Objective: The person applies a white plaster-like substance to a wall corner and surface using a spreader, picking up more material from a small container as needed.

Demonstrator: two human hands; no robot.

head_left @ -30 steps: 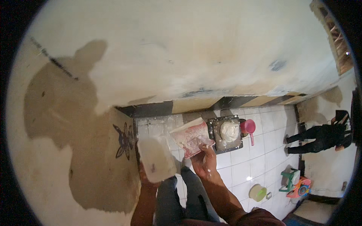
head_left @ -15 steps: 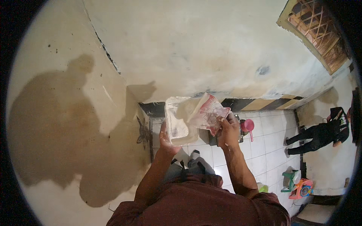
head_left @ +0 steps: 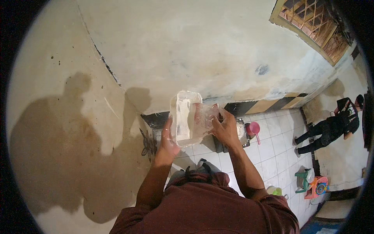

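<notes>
In front of my chest my left hand grips the left side of a clear-white rectangular plastic tub. White residue coats its inside. My right hand pinches a translucent plastic packet with red print between thumb and fingers. The packet's left part lies over the tub's right side and hides that rim. Whether the packet touches the residue inside, I cannot tell. White smears show on my left fingers.
Ahead stands a stained wall with a black-and-tan band. A pink dipper is beside a dark box below my right hand. To the right are a person in dark clothes, a green stool and an orange stool.
My right hand has moved left and slightly down, drawing the packet closer over the tub. The packet now looks more folded, and the tub sits more upright in view.
</notes>
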